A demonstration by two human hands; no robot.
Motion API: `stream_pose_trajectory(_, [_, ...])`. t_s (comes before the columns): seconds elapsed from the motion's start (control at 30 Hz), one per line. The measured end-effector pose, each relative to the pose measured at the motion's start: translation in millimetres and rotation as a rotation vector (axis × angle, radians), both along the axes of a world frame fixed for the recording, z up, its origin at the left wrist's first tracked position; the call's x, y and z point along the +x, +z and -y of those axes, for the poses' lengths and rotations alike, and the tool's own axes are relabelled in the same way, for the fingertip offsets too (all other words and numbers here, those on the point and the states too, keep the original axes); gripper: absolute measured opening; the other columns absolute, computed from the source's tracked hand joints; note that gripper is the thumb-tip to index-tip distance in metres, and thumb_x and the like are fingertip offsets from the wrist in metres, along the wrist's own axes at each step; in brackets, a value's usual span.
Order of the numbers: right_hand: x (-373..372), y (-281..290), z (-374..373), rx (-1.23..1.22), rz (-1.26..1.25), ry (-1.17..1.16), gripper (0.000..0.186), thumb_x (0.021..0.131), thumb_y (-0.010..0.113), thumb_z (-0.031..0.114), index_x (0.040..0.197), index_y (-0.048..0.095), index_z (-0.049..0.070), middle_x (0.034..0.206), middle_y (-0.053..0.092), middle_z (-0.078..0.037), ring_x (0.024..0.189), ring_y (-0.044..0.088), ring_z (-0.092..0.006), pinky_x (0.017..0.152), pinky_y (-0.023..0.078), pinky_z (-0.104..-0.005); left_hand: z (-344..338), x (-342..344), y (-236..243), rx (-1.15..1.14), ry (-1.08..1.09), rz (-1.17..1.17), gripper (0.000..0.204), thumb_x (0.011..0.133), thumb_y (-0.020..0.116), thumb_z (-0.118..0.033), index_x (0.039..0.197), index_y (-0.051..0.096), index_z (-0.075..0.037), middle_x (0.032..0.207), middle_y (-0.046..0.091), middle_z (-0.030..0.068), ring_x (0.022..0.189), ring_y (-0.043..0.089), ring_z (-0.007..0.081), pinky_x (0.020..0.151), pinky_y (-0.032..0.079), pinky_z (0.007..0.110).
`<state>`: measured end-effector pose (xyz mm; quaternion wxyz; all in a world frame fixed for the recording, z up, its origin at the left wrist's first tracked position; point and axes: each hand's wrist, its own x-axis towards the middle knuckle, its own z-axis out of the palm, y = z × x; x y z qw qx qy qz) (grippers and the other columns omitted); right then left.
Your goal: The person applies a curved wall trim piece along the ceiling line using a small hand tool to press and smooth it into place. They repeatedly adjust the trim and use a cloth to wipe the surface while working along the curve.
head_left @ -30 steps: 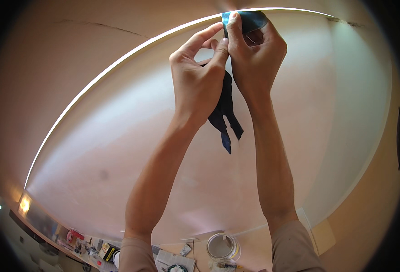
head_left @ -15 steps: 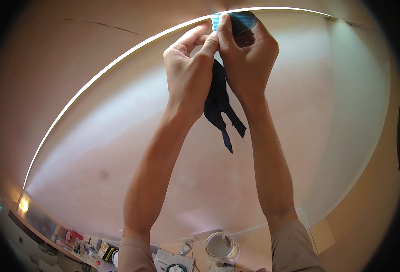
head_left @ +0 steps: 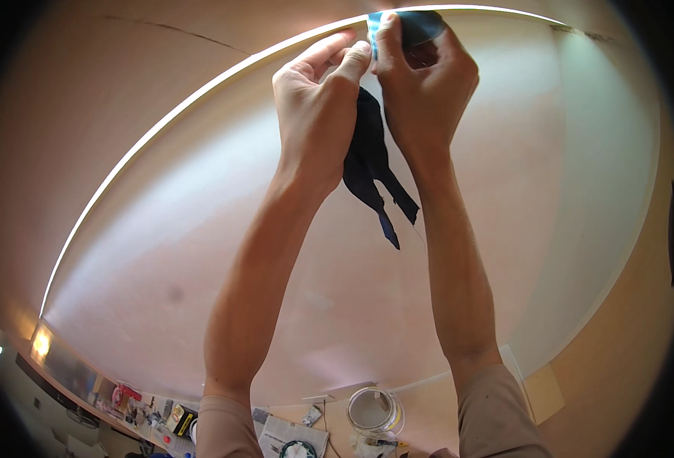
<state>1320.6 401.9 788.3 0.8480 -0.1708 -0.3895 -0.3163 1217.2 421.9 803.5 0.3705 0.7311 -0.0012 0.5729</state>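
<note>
Both my arms reach up toward a thin glowing light strip point(head_left: 199, 88) that curves across the top. My right hand point(head_left: 432, 95) pinches a thin dark-blue sheet point(head_left: 421, 27) with a pale, striped left edge, held against the strip. What kind of sheet it is, I cannot make out. Just to its left is my left hand point(head_left: 315, 107), forefinger along the strip's lower edge and thumb pointing up. A black cloth point(head_left: 371, 145) dangles from the left hand, split into two ragged tails. Its upper part is hidden behind the fingers and palm.
A wide pale panel point(head_left: 199, 267) stretches behind my arms. Below stand a round clear tub point(head_left: 370, 411), a green-rimmed bowl point(head_left: 299, 449) on a paper sheet, and a clutter of tools and packages point(head_left: 142, 408). A cracked surface point(head_left: 176, 40) lies beyond the strip.
My right hand has slid slightly right and up along the strip with the blue sheet. A small gap now separates my thumbs. The cloth's tails have swung a little to the right.
</note>
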Motion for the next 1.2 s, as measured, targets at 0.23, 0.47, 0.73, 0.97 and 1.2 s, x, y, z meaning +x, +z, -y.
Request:
stream_pose_trajectory(0.23, [-7.1, -4.5, 2.7, -0.097, -0.060, 0.026, 0.017, 0.094, 0.073, 0.015, 0.087, 0.072, -0.001, 0.068, 0.071, -0.005, 0.061, 0.067, -0.0093, 0.061, 0.051, -0.0235, -2.3, -4.3, -2.3, -0.003, 0.020, -0.006, 0.048, 0.095, 0.070, -0.017, 0.131, 0.062, 0.013, 0.104, 0.073, 0.0087, 0.092, 0.063, 0.0093, 0.080, 0.050, 0.023])
stream_pose_trajectory(0.47, [-11.0, -3.7, 2.7, -0.106, -0.061, 0.072, 0.017, 0.095, 0.071, 0.015, 0.087, 0.072, -0.001, 0.068, 0.071, -0.004, 0.059, 0.065, -0.0089, 0.060, 0.050, -0.0237, -4.4, -1.7, -2.5, -0.014, 0.014, 0.041, 0.035, 0.095, 0.070, -0.015, 0.122, 0.070, 0.008, 0.094, 0.071, 0.0031, 0.078, 0.059, 0.0052, 0.069, 0.048, 0.023])
stream_pose_trajectory(0.73, [14.9, -24.3, -4.7, 0.007, -0.197, 0.138, 0.016, 0.095, 0.069, 0.012, 0.090, 0.067, -0.003, 0.073, 0.070, -0.006, 0.058, 0.063, -0.0098, 0.057, 0.051, -0.0249, -6.9, 29.7, 7.3, 0.029, 0.152, 0.182, 0.033, 0.092, 0.081, -0.023, 0.072, 0.074, 0.002, 0.058, 0.044, -0.0096, 0.054, 0.030, 0.0039, 0.050, 0.022, 0.026])
stream_pose_trajectory(0.97, [33.7, -40.4, 21.6, -0.023, -0.215, 0.365, 0.014, 0.099, 0.066, 0.012, 0.099, 0.065, -0.002, 0.073, 0.068, -0.008, 0.058, 0.063, -0.0126, 0.057, 0.053, -0.0250, -7.8, 50.2, 4.6, 0.107, 0.276, 0.332, 0.034, 0.101, 0.061, -0.021, 0.081, 0.076, 0.002, 0.058, 0.053, -0.0033, 0.051, 0.036, 0.0038, 0.049, 0.026, 0.025])
stream_pose_trajectory(1.2, [37.3, -28.4, 13.8, -0.151, 0.025, 0.408, 0.015, 0.100, 0.065, 0.012, 0.105, 0.065, -0.002, 0.082, 0.072, -0.014, 0.069, 0.073, -0.0184, 0.064, 0.059, -0.0283, -16.9, 45.2, 0.3, 0.221, 0.383, 0.297, 0.041, 0.105, 0.053, -0.026, 0.087, 0.077, 0.001, 0.063, 0.058, -0.0014, 0.054, 0.039, 0.0041, 0.053, 0.031, 0.025])
